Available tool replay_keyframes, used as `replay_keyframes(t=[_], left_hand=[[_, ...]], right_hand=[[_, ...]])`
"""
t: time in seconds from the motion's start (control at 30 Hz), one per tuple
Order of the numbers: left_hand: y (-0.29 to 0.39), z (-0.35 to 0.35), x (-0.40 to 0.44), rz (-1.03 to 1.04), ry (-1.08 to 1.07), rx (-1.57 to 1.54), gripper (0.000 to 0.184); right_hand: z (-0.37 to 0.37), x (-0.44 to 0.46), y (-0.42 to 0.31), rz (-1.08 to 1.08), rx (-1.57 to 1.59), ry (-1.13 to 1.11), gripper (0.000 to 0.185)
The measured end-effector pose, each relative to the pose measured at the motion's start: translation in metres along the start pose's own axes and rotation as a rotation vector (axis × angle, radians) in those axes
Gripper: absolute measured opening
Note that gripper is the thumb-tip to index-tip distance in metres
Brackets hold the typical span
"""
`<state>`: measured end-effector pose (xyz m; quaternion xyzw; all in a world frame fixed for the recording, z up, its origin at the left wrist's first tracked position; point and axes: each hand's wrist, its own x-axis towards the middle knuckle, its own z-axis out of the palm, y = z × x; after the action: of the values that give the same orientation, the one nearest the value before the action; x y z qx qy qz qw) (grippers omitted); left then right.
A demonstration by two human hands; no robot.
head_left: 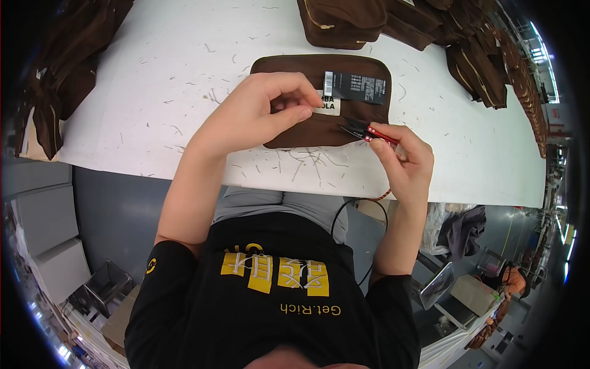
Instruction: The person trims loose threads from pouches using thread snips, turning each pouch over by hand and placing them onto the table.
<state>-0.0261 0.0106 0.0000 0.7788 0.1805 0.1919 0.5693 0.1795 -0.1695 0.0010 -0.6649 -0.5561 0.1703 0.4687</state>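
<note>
A brown fabric pouch (292,134) lies flat on the white table, with a black printed tag (362,87) and a white label (330,106) with black letters on it. Over the pouch's left part is my left hand (270,107), its thumb and fingers drawn near each other beside the label; whether they pinch anything is too small to make out. My right hand (405,154) holds small thread snips (376,136) with red handles. Their dark blades point left over the pouch's lower right edge and look slightly apart.
Loose thread bits (307,158) are scattered over the white table (160,80). Brown bags with zips (350,24) stand along the far side and at the right. More brown pieces (74,67) lie at the left. A person in orange (515,281) is in the lower right background.
</note>
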Motion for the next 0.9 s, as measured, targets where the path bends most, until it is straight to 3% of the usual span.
replay_keyframes(t=[0.2, 0.33, 0.43, 0.47, 0.57, 0.9], left_hand=[[-0.005, 0.005, 0.0, 0.039, 0.245, -0.299, 0.011], [0.008, 0.022, 0.0, 0.203, 0.58, -0.362, 0.011], [0.016, 0.022, -0.009, 0.483, 0.313, 0.562, 0.013], [0.021, 0.027, -0.011, 0.406, 0.236, 0.622, 0.013], [0.01, 0.033, -0.008, 0.32, 0.229, 0.612, 0.014], [0.006, 0.033, -0.006, 0.323, 0.228, 0.578, 0.021]], right_hand=[[0.001, -0.001, 0.0, 0.01, 0.03, 0.011, 0.019], [0.0, -0.002, 0.001, 0.033, 0.053, 0.017, 0.02], [0.0, -0.003, 0.003, 0.047, 0.074, 0.035, 0.02], [0.0, -0.004, 0.003, 0.05, 0.085, 0.039, 0.02], [-0.004, -0.009, 0.002, 0.016, 0.022, 0.099, 0.021], [-0.004, -0.015, 0.019, -0.242, -0.134, 0.144, 0.028]])
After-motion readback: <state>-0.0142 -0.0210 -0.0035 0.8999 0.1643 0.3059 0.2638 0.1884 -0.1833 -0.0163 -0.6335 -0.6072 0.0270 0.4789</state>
